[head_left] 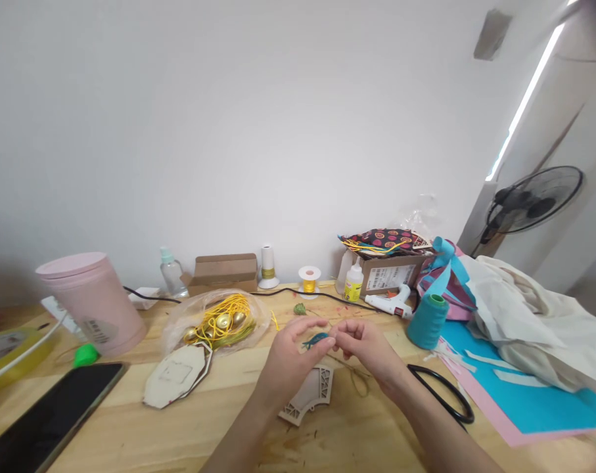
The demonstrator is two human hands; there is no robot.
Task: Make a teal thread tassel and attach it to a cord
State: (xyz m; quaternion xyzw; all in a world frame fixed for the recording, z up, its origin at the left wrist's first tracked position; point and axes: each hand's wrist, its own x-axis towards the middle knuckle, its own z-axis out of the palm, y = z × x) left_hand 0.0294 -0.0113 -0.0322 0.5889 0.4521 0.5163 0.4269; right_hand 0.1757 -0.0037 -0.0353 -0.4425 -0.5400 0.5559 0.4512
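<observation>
Over the middle of the wooden table, my left hand [290,355] curls thumb and fingers around a small teal-blue bundle [317,339], perhaps of thread. My right hand [364,345] meets it at the thumb tip, its thumb and fingertips pinched on what looks like a thin olive cord. Loose cord [361,382] trails on the table below that hand. Beneath my left hand lies a fan-shaped wooden piece [322,389] with cut-out lattice ends, partly covered. Just beyond my hands is a small green thread ball [299,308].
Bagged gold bells with yellow cords [223,320] and octagonal boards [177,374] lie left, near a phone [56,410] and pink tumbler [93,305]. To the right are a glue bottle [353,282], glue gun [391,302], teal thread cone [428,322], black-handled object [440,394] and blue sheets [534,410].
</observation>
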